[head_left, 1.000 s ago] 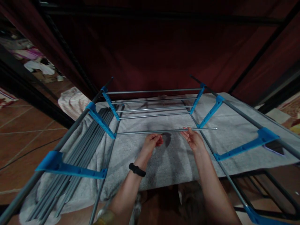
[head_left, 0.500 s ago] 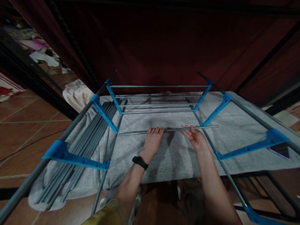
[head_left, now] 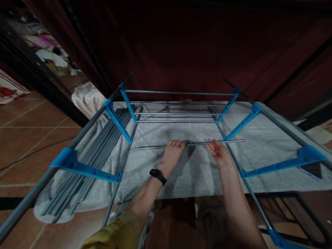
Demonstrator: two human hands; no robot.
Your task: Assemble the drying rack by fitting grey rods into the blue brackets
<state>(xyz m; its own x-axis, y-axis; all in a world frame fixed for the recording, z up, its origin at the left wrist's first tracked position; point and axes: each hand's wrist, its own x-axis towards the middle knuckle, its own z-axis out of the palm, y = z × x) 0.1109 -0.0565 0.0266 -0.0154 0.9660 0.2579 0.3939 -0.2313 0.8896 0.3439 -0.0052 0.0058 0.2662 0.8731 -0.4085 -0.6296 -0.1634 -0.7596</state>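
Note:
A thin grey metal rod [head_left: 197, 143] lies crosswise inside a drying rack frame with blue plastic brackets [head_left: 118, 119]. My left hand [head_left: 173, 152], with a black wristband, curls its fingers over the rod near the middle. My right hand [head_left: 219, 151] grips the same rod further right, close to the frame's inner right rail [head_left: 233, 157]. The rod's left end stops just short of the left blue bracket, and its right end sticks out past the right bracket [head_left: 243, 121]. Several rods [head_left: 178, 112] sit fitted between brackets at the far end.
The frame rests on a grey towel [head_left: 269, 152] over a tiled floor [head_left: 31, 138]. A bundle of loose grey rods [head_left: 90, 166] lies at the left on the towel. Dark red fabric [head_left: 181, 48] hangs behind. A pale cloth [head_left: 86, 98] lies on the floor at the back left.
My left hand moved up from just below the rod and closed over it. The rod's left end has drawn slightly away from the left bracket. The camera view tilted a little.

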